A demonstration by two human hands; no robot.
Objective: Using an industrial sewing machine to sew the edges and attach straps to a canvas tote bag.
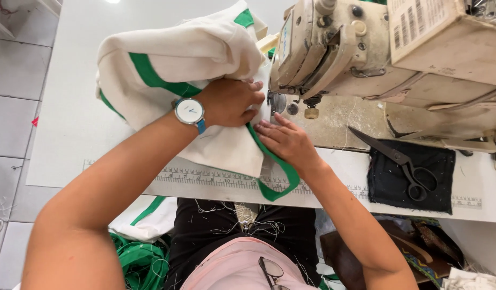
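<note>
A cream cloth bag with green trim point(178, 59) lies bunched on the white table point(70, 107), pushed up against the needle area of a worn beige sewing machine point(334, 48). My left hand point(229, 102), with a blue-strapped watch on the wrist, presses down on the cloth beside the presser foot, fingers curled into the fabric. My right hand point(285, 140) lies flat on the green edge strip point(277, 166), which loops down over the table's front edge.
Black scissors point(403, 164) lie on a dark cloth patch point(387, 180) to the right. A ruler strip point(205, 177) runs along the table's front edge. More cream and green fabric point(140, 252) is heaped by my lap; glasses point(272, 271) hang at my shirt.
</note>
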